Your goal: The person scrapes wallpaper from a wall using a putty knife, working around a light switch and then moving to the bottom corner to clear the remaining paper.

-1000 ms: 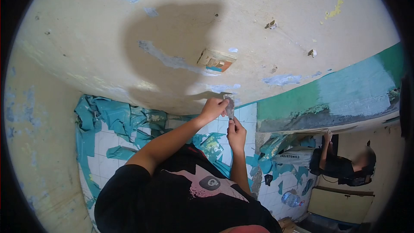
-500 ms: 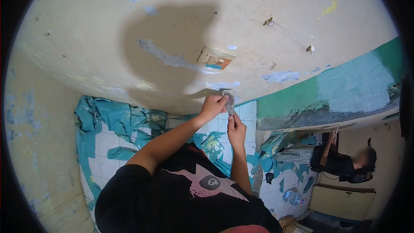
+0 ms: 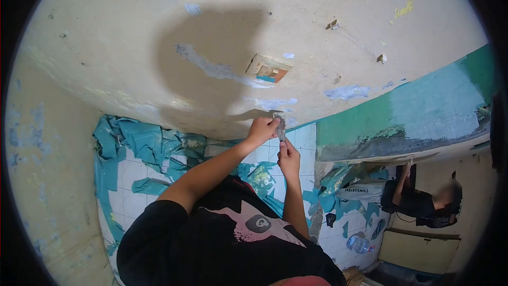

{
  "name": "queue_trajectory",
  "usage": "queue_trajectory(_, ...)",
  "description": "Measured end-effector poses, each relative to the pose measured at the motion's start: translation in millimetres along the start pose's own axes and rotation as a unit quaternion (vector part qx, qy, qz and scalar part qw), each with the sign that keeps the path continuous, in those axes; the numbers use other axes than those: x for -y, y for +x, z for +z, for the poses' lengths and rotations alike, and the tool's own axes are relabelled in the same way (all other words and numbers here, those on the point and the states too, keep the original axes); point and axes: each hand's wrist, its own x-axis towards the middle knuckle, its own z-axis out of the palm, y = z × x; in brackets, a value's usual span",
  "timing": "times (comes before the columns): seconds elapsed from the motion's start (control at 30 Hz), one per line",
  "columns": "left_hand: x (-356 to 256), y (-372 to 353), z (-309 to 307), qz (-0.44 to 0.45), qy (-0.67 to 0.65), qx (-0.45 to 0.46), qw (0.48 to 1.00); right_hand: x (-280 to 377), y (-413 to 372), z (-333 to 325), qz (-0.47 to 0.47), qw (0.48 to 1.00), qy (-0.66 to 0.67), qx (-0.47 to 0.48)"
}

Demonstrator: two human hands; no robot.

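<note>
Holding scraper (image 3: 281, 125) | left hand (image 3: 263, 131): grip pinched on blade (image 3: 280, 118) | right hand (image 3: 289, 160): grip closed on narrow end (image 3: 282, 137) | unchanged since earlier

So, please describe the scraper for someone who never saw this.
On the big beige wall, find the switch plate. Below it in view, the left hand and the right hand both hold the scraper. Narrow and grey, it stands out from the teal floor scraps.

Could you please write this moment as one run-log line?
left hand: pinching scraper by blade | right hand: gripping its handle | place: near wall, below switch plate
</note>
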Motion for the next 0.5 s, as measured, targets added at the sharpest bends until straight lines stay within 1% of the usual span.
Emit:
queue_trajectory(0.03,-1,-1,-1,0.020,0.015,0.004,1.000,-4,1,2,-0.040,0.999,-0.001,-0.014)
queue_trajectory(0.07,-2,-1,-2,0.020,0.016,0.003,1.000,-8,3,5,-0.041,0.999,-0.001,-0.012)
queue_trajectory(0.13,1,-2,-2,0.026,0.008,0.002,1.000,-15,4,10,-0.090,0.992,-0.051,-0.077)
queue_trajectory(0.17,2,-2,-2,0.026,0.009,0.001,1.000,-18,5,11,-0.090,0.992,-0.050,-0.076)
queue_trajectory(0.23,12,1,-1,0.045,0.057,-0.001,0.997,-25,8,12,-0.129,0.980,-0.102,-0.107)
queue_trajectory(0.27,16,4,0,0.045,0.058,-0.004,0.997,-31,10,12,-0.131,0.981,-0.101,-0.106)
queue_trajectory(0.33,22,7,5,0.015,0.017,0.026,0.999,-37,13,13,-0.170,0.966,-0.138,-0.139)
queue_trajectory(0.37,25,9,6,0.014,0.016,0.022,1.000,-40,16,14,-0.172,0.966,-0.138,-0.135)
queue_trajectory(0.43,28,15,11,-0.048,-0.044,0.051,0.997,-34,19,15,-0.201,0.951,-0.162,-0.173)
queue_trajectory(0.47,29,18,14,-0.048,-0.044,0.048,0.997,-34,21,14,-0.202,0.951,-0.162,-0.170)
queue_trajectory(0.5,32,20,17,-0.062,-0.090,0.048,0.993,-36,23,14,-0.200,0.947,-0.174,-0.182)
